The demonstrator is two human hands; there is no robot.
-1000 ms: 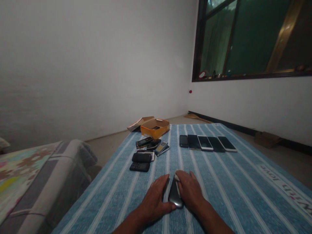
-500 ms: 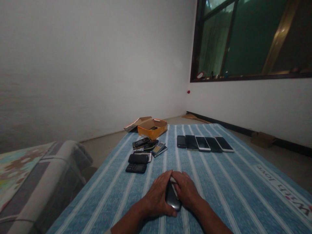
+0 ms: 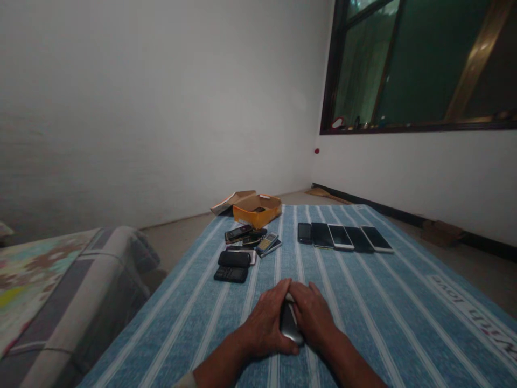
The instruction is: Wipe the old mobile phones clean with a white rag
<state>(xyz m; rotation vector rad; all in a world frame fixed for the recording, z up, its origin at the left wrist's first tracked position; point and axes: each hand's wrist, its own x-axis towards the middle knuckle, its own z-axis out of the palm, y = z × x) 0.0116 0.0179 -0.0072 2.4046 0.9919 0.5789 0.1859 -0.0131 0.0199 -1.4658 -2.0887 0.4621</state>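
While it lies on the striped cloth [image 3: 363, 302], the dark, glossy phone [image 3: 288, 325] is clasped between left hand [image 3: 266, 323] and right hand [image 3: 313, 318], edges rounded

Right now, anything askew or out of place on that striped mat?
Only the keypad phones beside the orange box: heaped, overlapping at mixed angles, unlike the tidy smartphone row to their right. The left hand and right hand clasp a dark phone; nothing looks damaged.
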